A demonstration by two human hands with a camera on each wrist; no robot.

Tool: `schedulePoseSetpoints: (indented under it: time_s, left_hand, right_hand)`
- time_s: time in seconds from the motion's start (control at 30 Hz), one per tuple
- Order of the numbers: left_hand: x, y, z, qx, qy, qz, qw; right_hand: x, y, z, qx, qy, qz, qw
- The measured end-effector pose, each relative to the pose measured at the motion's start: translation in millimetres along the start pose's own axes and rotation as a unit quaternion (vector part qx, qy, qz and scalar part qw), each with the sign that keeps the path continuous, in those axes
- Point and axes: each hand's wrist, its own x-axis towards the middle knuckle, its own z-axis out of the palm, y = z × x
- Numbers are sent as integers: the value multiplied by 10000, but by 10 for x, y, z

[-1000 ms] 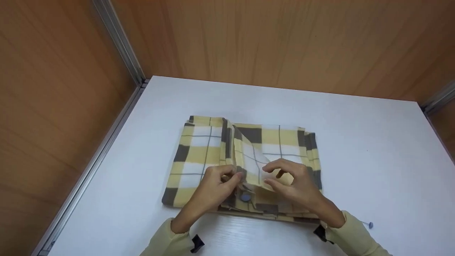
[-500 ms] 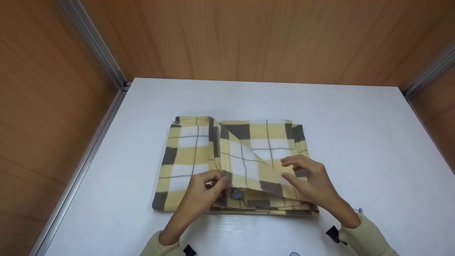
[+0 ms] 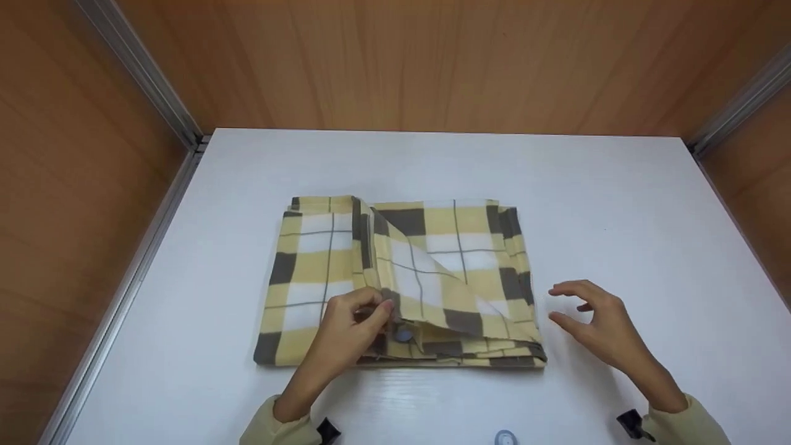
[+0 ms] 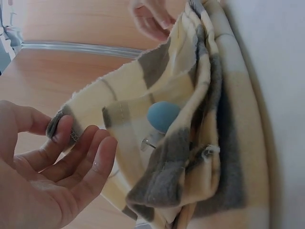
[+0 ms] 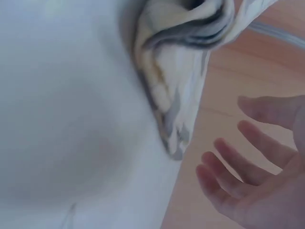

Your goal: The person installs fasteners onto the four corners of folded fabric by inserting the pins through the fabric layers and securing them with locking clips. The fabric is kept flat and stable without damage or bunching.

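A folded plaid cloth (image 3: 327,259) in yellow, white and dark grey lies on the table, with one upper layer lifted. My left hand (image 3: 346,327) pinches the corner of that layer between thumb and finger. Beneath the lifted layer sits a round blue knob (image 4: 163,117), on the cloth; a thin metal pin (image 4: 148,144) sticks out beside it. The same blue knob (image 3: 403,334) shows in the head view by my left fingertips. My right hand (image 3: 602,324) hovers right of the cloth, fingers loosely bent, holding nothing.
A small light-blue round piece (image 3: 505,437) lies at the bottom edge of the head view. The white table (image 3: 445,164) meets wood-grain panels (image 3: 432,62) behind and at both sides, with metal strips at the corners.
My right hand has moved away from the lifted layer to beyond the cloth's right side. That layer has dropped toward the right. The left hand keeps its pinch. The head view has shifted.
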Motion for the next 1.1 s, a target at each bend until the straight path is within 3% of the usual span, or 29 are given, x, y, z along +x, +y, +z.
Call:
schedulePoseSetpoints:
  time_s: [0.27,0.57,0.77,1.1]
  left_hand:
    - [0,-14,-2,-102,27,10,9999]
    - [-15,-24,-1,-197,34,-35,9998]
    - [-16,-29,-6,-100,50,-25,9999]
    - [-25,-12,-1,-215,55,25,9998]
  right_hand:
    - [-310,324,-161,-438,-363,1003,9933]
    - [-539,521,-361,-684,-1172,1843,9735]
    - [-552,540,-376,-386,-1110,2047,9718]
    - [-491,528,-297,-259,-784,1885,9786]
